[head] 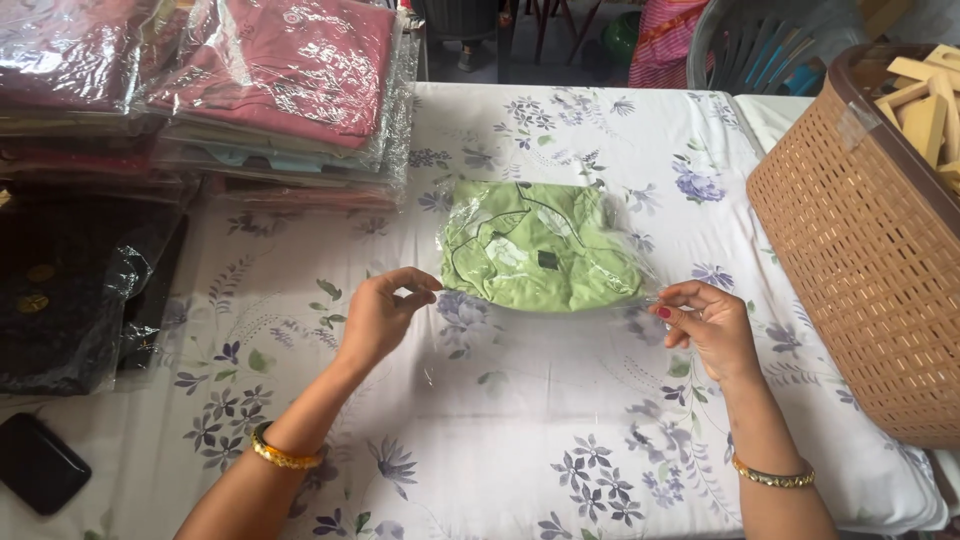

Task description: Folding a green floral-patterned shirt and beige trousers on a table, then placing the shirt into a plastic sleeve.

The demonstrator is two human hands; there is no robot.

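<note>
At the far left edge of the frame lie a black phone (40, 463), a dark packed garment (70, 290) and, in the upper left, a stack of bagged clothes (280, 90).

The left hand (378, 315), left of centre, has thumb and fingertips closed in a pinch on the open flap of the clear bag (545, 245). The bag holds a folded green garment (535, 255) and lies flat on the floral sheet (500, 440) covering the surface, centre frame, just above both hands.

The right hand (710, 325), right of centre, pinches the same flap at its other corner, the other fingers curled.

A brown basket (850, 240) of wooden pieces stands at the right edge, well apart from the bag.

Risk: the thin film could tear or slip from a pinch if the two hands pull unevenly; the garment could then slide toward the open edge.

Orientation: the long axis of the bag runs left to right across the frame; its open edge faces the bottom of the frame.
</note>
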